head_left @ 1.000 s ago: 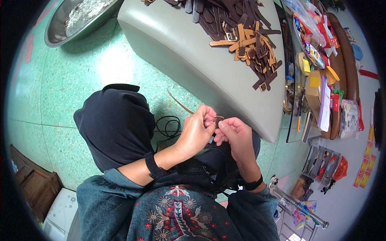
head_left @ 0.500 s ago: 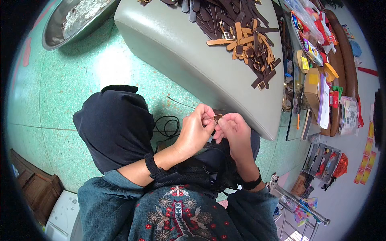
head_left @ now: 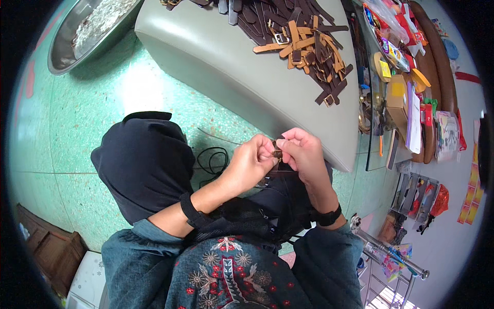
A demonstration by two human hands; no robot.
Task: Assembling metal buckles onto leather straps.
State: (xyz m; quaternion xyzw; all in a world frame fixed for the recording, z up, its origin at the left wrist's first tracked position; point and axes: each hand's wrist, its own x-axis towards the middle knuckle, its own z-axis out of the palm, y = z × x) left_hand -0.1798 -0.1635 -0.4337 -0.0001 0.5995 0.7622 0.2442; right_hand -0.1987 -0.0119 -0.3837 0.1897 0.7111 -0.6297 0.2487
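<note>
Above my lap, my left hand (head_left: 250,162) pinches a small dark brown leather strap with a gold-coloured buckle (head_left: 278,154). My right hand (head_left: 304,153) grips the same strap from the other side, thumb and fingertips pressed together. Fingers cover most of the strap, so its full length is hidden. Beyond my hands, a pile of dark brown and tan buckle straps (head_left: 309,49) lies on a grey padded bench (head_left: 216,56).
A steel basin (head_left: 59,56) stands on the green floor at the far left. Black cable (head_left: 212,164) lies coiled left of my hands. To the right, a glass table (head_left: 377,149) carries boxes and packets. A metal rail (head_left: 396,253) stands at the lower right.
My right hand has risen slightly, its fingers now higher around the strap. The strap has turned between my fingertips. The view has shifted a little.
</note>
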